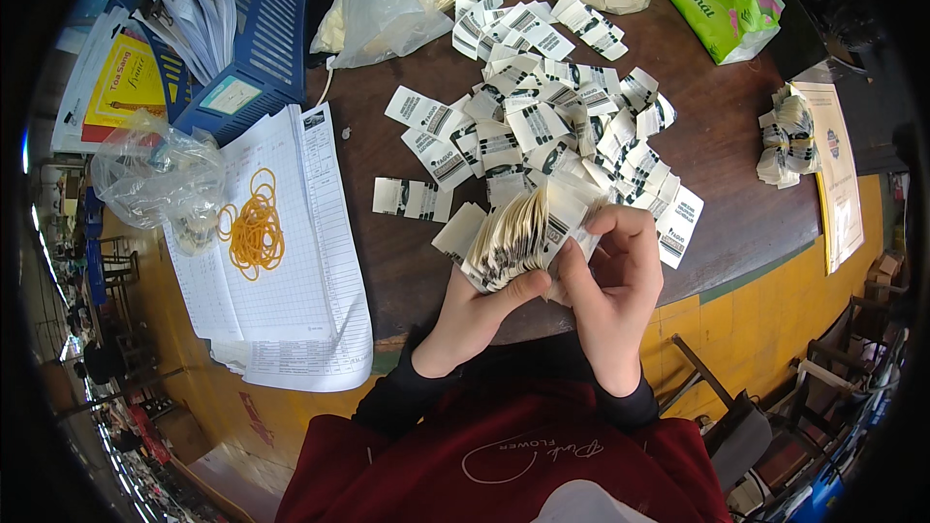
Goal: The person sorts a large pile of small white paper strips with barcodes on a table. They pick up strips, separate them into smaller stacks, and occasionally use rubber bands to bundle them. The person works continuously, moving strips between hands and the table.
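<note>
A thick stack of folded white labels [507, 239] rests in my left hand [472, 320], whose thumb presses along its near side. My right hand [614, 283] pinches a label at the stack's right end between thumb and fingers. Just beyond both hands spreads a loose heap of white printed labels [531, 126] on the dark brown table [717, 126]. One label strip [412, 199] lies flat to the left of the stack. The fingers of my left hand are mostly hidden beneath the labels.
Yellow rubber bands [257, 232] lie on paper sheets [320, 320] at left, beside a clear plastic bag [155, 169]. A blue basket [257, 48] holds papers. Farther back are filled plastic bags [387, 10] and a green tissue pack [717, 0]. Bundled labels [790, 140] sit at right near a brown envelope [833, 174].
</note>
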A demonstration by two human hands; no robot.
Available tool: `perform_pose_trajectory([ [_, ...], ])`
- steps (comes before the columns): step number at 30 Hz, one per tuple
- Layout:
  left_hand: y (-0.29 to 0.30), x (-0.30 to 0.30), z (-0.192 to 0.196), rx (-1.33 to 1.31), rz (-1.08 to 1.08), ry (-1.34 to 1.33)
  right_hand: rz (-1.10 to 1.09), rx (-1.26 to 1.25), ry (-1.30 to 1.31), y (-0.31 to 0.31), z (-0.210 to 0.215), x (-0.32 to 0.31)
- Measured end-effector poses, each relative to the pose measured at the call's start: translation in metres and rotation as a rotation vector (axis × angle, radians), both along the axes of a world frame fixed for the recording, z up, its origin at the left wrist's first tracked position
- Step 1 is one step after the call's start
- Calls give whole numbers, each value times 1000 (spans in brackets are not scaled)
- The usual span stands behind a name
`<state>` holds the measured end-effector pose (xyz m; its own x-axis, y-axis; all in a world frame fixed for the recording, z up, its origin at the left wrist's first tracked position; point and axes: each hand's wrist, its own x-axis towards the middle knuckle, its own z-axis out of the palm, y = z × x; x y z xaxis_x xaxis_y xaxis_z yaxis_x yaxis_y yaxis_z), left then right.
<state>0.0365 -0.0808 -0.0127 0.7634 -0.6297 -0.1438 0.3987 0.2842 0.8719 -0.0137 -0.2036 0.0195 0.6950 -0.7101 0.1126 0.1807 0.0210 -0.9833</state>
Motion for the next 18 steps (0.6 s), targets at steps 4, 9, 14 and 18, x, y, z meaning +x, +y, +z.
perform_pose_trajectory([
  [4,-1,0,0,3,17,1,81,-234,96,-6,0,-3],
  [9,-1,0,0,-8,16,0,124,-360,122,-10,0,-7],
  [14,0,0,1,17,8,20,124,-298,31,-8,1,-3],
  [18,-1,0,0,14,12,-27,140,-267,65,-10,1,-5],
])
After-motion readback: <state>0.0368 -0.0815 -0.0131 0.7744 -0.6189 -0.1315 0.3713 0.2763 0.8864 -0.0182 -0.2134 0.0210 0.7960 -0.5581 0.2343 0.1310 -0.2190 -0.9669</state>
